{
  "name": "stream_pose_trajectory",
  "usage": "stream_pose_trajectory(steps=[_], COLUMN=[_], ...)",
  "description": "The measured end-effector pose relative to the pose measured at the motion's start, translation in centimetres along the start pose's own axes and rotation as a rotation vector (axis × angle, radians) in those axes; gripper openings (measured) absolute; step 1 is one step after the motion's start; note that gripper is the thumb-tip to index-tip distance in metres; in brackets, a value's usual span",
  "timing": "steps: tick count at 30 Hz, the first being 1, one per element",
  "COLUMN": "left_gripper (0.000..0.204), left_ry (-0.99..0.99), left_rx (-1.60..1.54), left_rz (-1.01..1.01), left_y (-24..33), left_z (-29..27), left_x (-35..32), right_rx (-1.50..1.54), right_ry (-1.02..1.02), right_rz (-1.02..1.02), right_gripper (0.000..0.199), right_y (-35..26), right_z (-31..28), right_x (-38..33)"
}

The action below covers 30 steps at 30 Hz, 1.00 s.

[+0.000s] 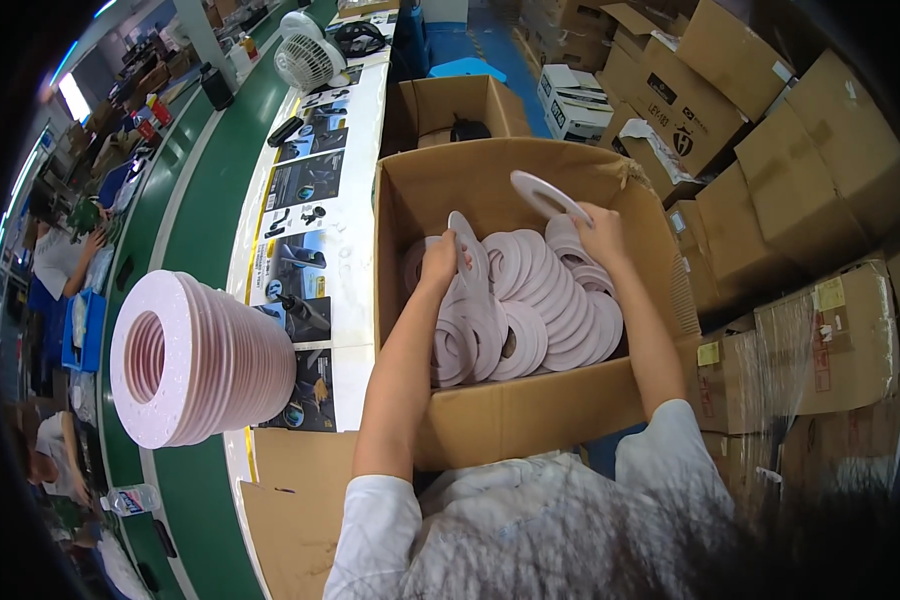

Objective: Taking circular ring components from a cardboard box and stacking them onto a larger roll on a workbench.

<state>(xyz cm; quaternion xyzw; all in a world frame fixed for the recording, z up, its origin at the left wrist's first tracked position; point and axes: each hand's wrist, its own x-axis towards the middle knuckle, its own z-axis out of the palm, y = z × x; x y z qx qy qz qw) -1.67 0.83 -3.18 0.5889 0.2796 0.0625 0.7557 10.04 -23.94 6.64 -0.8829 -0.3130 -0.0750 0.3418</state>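
A large open cardboard box (530,415) stands in front of me, with many flat, pale pink rings (560,305) overlapping in rows inside it. My right hand (602,240) is closed on the edge of one pale pink ring (522,182), tilted above the others near the far right of the box. Over the left part of the box, my left hand (438,264) pinches another pale pink ring (478,262) that stands on edge among the pile. A tall stack of the same rings (210,358) sits to my left, beside the printed sheets.
A green conveyor belt (195,470) runs along my left, bordered by a white bench with printed sheets (305,180). A white fan (308,55) stands at its far end. Stacked cartons (800,200) fill the right side. Across the belt, other people work near a blue bin (83,330).
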Motion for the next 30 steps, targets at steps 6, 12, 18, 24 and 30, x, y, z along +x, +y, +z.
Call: stream_pose_trajectory(steps=[6, 12, 18, 24, 30], left_gripper=[0.054, 0.052, 0.054, 0.054, 0.05], left_ry=[0.0, 0.011, -0.042, -0.044, 0.013], left_rx=[0.156, 0.33, 0.35, 0.295, 0.471], left_rz=[0.095, 0.16, 0.141, 0.093, 0.154], left_y=[0.7, 1.6, 1.6, 1.8, -0.9], left_z=[-0.3, 0.4, 1.1, 0.8, -0.8], left_x=[0.1, 0.3, -1.3, -0.2, -0.2], right_rx=[-0.14, -0.463, -0.464, -0.69, -0.562], right_ry=[0.419, -0.279, -0.374, -0.223, 0.06], right_rz=[-0.53, -0.343, -0.383, -0.502, -0.472], right_gripper=[0.029, 0.019, 0.022, 0.017, 0.02], right_y=[0.0, 7.1, 9.2, 10.4, 7.9], right_z=[-0.3, 1.9, 2.3, 1.9, 3.3], right_x=[2.4, -0.5, -1.6, -1.1, 0.1])
